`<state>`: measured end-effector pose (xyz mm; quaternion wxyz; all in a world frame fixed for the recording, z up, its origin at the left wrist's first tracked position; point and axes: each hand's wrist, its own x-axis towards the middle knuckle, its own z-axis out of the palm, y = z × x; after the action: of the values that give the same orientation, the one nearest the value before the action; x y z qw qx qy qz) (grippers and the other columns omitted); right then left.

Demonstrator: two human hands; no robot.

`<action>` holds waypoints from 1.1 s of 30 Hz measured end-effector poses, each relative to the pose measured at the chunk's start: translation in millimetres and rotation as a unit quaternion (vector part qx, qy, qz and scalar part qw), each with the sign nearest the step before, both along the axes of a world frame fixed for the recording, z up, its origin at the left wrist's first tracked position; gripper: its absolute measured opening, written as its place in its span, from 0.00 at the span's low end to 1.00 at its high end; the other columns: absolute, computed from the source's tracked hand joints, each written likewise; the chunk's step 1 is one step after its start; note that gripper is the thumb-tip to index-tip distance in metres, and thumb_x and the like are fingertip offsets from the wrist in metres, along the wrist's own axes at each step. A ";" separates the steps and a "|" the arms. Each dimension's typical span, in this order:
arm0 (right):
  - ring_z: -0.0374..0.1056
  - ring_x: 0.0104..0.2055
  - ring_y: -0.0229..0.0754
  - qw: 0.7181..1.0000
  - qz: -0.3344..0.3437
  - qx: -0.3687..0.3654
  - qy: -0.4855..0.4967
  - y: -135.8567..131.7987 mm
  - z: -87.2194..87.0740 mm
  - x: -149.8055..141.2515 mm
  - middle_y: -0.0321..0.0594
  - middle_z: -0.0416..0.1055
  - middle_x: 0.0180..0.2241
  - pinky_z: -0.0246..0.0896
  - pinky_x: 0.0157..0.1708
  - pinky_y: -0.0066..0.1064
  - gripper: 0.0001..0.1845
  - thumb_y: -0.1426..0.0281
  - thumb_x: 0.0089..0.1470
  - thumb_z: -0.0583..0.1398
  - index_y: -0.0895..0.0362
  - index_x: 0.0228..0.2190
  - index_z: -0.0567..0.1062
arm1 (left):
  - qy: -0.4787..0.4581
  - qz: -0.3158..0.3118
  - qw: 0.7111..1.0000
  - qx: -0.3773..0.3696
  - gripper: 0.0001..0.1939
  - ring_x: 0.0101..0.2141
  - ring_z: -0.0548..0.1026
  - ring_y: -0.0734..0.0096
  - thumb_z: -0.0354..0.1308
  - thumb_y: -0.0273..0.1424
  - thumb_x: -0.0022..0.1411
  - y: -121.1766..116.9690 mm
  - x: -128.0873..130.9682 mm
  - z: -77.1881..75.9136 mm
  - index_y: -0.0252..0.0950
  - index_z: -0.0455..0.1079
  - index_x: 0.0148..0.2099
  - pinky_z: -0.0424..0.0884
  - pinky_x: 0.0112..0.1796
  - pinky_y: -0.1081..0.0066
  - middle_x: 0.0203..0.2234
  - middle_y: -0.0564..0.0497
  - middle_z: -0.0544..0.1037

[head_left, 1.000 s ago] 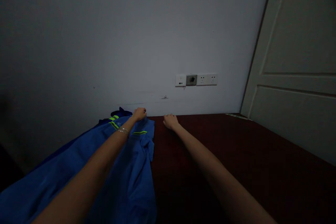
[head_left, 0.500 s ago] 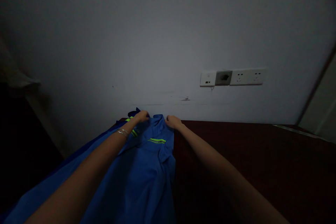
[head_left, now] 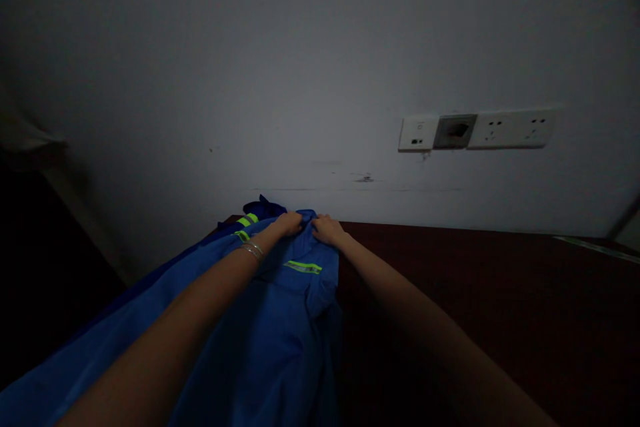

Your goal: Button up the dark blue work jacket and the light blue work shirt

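Note:
A blue work jacket [head_left: 280, 327] with yellow-green reflective strips lies spread over a dark reddish-brown surface, its collar end toward the wall. My left hand [head_left: 290, 221], a bracelet on its wrist, is closed on the cloth at the collar. Close beside it, my right hand [head_left: 327, 229] grips the collar's right side with bent fingers. The fingertips of both hands are partly hidden in the dim light. Under the jacket and to its left, a darker blue garment [head_left: 267, 205] with a reflective strip shows at the edge.
A pale wall [head_left: 300, 80] rises right behind the surface. On it sits a row of sockets and switches [head_left: 510, 131] at the right. The dark reddish-brown tabletop [head_left: 450, 267] stretches to the right. Pale cloth [head_left: 25, 137] hangs at the far left above a dark area.
My left hand has moved right along the collar, closer to my right hand. The collar cloth is drawn together between them. The view has shifted slightly.

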<state>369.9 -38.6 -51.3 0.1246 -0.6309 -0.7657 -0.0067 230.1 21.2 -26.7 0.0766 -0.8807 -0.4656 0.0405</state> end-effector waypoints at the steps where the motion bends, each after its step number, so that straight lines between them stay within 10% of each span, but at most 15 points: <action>1: 0.60 0.48 0.49 1.000 -0.014 0.000 0.005 1.5 -2.2 -0.6 0.49 0.63 0.47 0.58 0.44 0.35 0.18 0.69 0.49 0.54 0.58 0.44 0.67 | 0.003 0.001 1.000 -0.001 0.15 0.44 0.70 0.59 0.50 0.34 0.55 1.1 -0.3 -2.0 0.35 0.69 0.42 0.65 0.43 0.67 0.42 0.42 0.73; 16: 0.65 0.45 0.48 0.993 -0.095 -0.034 0.068 13.9 -7.4 -4.2 0.50 0.67 0.44 0.59 0.39 0.32 0.22 0.72 0.50 0.53 0.60 0.49 0.62 | -0.034 0.064 0.997 0.003 0.14 0.44 0.70 0.60 0.52 0.31 0.52 3.3 -14.3 -2.7 0.35 0.70 0.42 0.64 0.44 0.67 0.41 0.43 0.73; 23: 0.63 0.47 0.46 0.994 -0.051 0.011 0.096 -4.7 21.0 13.8 0.45 0.66 0.47 0.56 0.42 0.30 0.36 0.74 0.47 0.55 0.53 0.57 0.49 | -0.113 0.047 0.992 0.002 0.15 0.39 0.72 0.65 0.51 0.30 0.52 -1.5 -28.9 42.3 0.32 0.72 0.41 0.66 0.38 0.76 0.36 0.46 0.75; 33: 0.65 0.40 0.41 0.982 -0.039 0.051 0.179 -34.4 70.8 30.7 0.47 0.69 0.40 0.58 0.38 0.26 0.40 0.74 0.39 0.63 0.65 0.54 0.56 | -0.230 0.062 0.961 -0.139 0.14 0.27 0.72 0.72 0.58 0.31 0.43 -27.1 -63.5 102.9 0.30 0.73 0.35 0.66 0.27 0.78 0.26 0.51 0.76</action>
<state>400.6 -73.0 19.5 0.2919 -0.6444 -0.7041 0.0623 166.5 -5.9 76.3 -0.1579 -0.8379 -0.5140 -0.0939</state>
